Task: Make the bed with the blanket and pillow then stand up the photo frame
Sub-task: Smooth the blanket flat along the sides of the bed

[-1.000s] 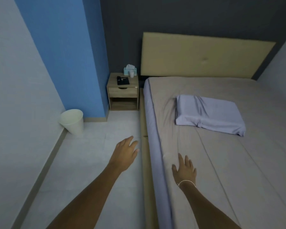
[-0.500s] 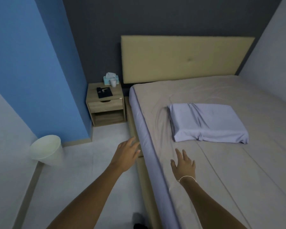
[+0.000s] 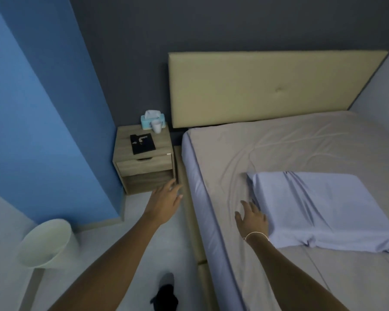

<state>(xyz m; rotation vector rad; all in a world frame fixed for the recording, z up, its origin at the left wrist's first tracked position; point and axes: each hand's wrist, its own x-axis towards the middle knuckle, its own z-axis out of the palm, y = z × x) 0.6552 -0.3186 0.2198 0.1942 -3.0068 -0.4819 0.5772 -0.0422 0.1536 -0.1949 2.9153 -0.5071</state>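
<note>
A pale lilac pillow (image 3: pixel 319 209) lies flat on the bed (image 3: pixel 267 142), well short of the beige headboard (image 3: pixel 267 86). A grey-beige blanket covers the mattress, with some wrinkles. My right hand (image 3: pixel 253 217) hovers open over the blanket, its fingertips at the pillow's near left corner. My left hand (image 3: pixel 165 198) is open in the air above the floor, just in front of the wooden nightstand (image 3: pixel 144 167). On the nightstand's top a black photo frame (image 3: pixel 142 144) lies flat.
A tissue box (image 3: pixel 152 118) and a white cup (image 3: pixel 156 126) stand at the back of the nightstand. A white waste bin (image 3: pixel 47 243) sits on the floor by the left wall. My dark shoe (image 3: pixel 165 292) shows on the floor beside the bed.
I have moved forward along the bed. The nightstand and pillow are much nearer. My right hand now reaches the pillow's corner and my left hand is close to the nightstand.
</note>
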